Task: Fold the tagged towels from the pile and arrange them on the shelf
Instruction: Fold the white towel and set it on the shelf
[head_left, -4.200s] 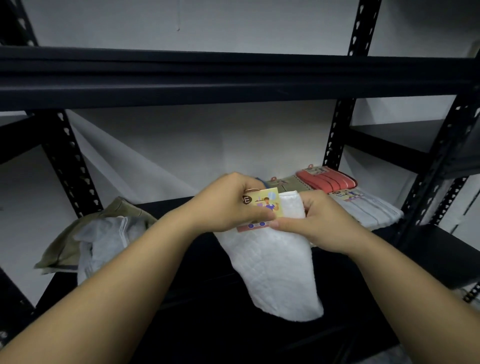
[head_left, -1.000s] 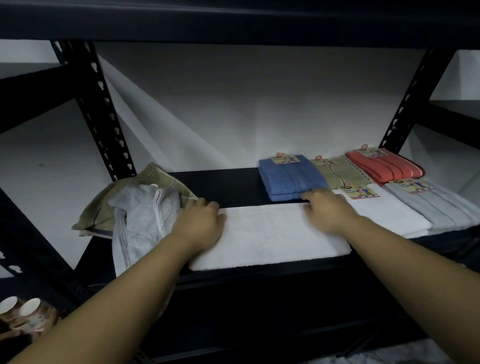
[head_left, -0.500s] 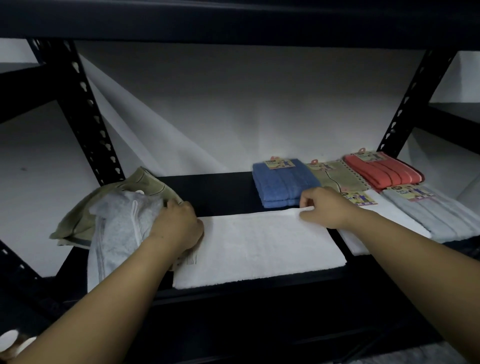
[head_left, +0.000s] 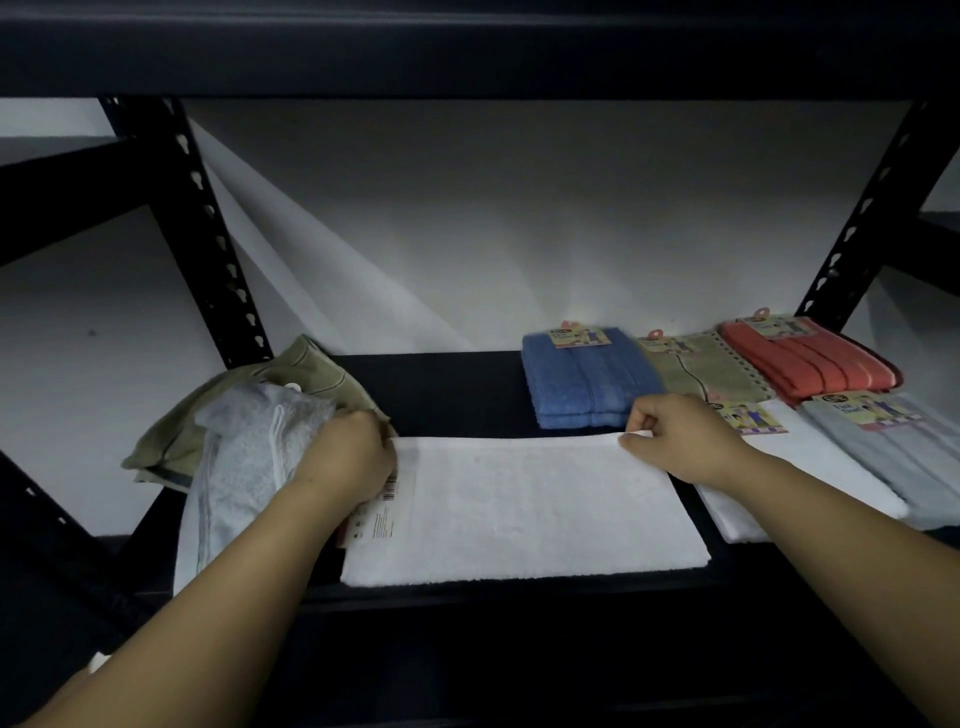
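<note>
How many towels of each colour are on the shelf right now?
White: 2, the spread towel and a folded one
Grey: 2
Olive: 2
Blue: 1
Coral: 1
Total: 8

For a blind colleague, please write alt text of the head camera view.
Two hands pinch the far corners of a white towel spread flat on a black shelf: left hand, right hand. Unfolded towels lie left; folded tagged towels right.

tag (head_left: 378, 512) half under left hand (head_left: 347, 457) (print unreadable)
</note>
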